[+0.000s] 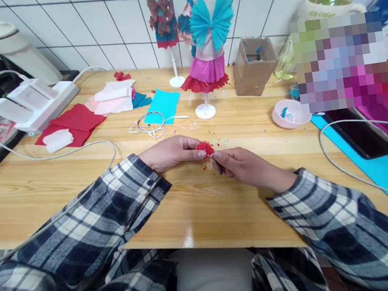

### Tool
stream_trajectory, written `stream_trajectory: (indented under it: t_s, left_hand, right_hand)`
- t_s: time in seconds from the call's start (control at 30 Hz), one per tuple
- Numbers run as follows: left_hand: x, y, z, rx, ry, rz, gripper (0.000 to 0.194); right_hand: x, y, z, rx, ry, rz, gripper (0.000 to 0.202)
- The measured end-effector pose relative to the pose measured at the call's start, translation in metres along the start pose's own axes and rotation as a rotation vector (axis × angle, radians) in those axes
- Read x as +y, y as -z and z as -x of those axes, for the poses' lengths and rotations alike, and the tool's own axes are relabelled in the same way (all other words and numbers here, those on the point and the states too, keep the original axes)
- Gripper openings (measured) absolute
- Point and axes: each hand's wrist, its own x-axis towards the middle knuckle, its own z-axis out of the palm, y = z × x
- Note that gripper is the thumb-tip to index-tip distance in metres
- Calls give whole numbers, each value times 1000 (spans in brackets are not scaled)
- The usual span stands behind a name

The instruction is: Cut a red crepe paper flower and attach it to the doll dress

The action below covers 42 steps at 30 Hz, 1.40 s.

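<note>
Between thumb and fingers, my left hand (178,151) pinches a small red pleated paper fan (205,148) with a fringed edge. My right hand (238,162) is closed on a small dark, thin tool (212,158) whose tip meets the lower edge of the fan; most of it is hidden by my fingers, so its kind is unclear. Tiny red paper scraps (205,167) lie on the table under and around both hands. Just beyond stands a mini dress form (203,67) wearing a turquoise pleated bow, a magenta skirt and a red ruffle.
A second dress form (163,15) stands behind. Red crepe paper (78,121), a turquoise sheet (164,104), coiled cord (151,125) and a power strip (46,106) sit left. Rightward are a cardboard box (255,67), a pink bowl (292,114), a phone (358,134) and a white cable (328,153).
</note>
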Motion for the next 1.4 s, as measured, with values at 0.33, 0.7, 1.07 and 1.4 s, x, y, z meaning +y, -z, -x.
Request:
stream_trajectory:
  t_s: [0.33,0.7,1.07,1.4]
  left_hand:
    - [-1,-2,-1,21,-2,131,16]
    - [-3,-11,-2,125,-49,401,11]
    - [-3,-13,-3,158,-5,404,15]
    - [-2,-13,-3,165,-22,391,16]
  right_hand:
    - [-1,1,-1,-16,19,2,46]
    - [2,-12,-2,127,-121,-178,47]
    - [2,-13,-3,138,-57,-146,45]
    - [1,-11,-4,138,-33,-105,46]
